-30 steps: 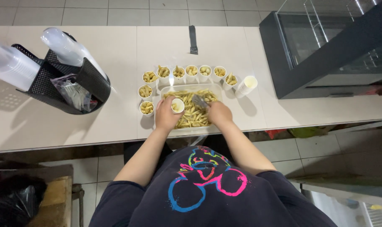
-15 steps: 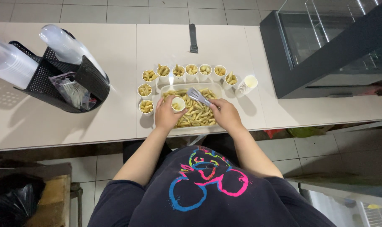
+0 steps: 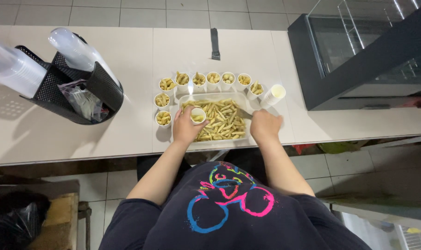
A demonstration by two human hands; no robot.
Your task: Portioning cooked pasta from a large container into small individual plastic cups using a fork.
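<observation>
Counter (image 3: 57, 134): long pale surface; its near edge runs just above the person's torso.
Display case (image 3: 363, 51): dark frame with glass, on the counter's right end.
Black basket (image 3: 71, 90): toward the left end, holding stacked clear cups and a plastic bag.
Clear tray (image 3: 215, 143): at the middle of the near edge, filled with pale yellow fried sticks.
Filled cups (image 3: 213, 78): small white cups in a row along the tray's far side, then down its left side.
Empty cup stack (image 3: 273, 94): lying tilted off the tray's far right corner.
Left hand (image 3: 185, 127): fingers wrapped around a small white cup (image 3: 197, 114), held over the tray's left part.
Right hand (image 3: 265, 125): curled at the tray's right edge; whether it holds anything, I cannot tell.
</observation>
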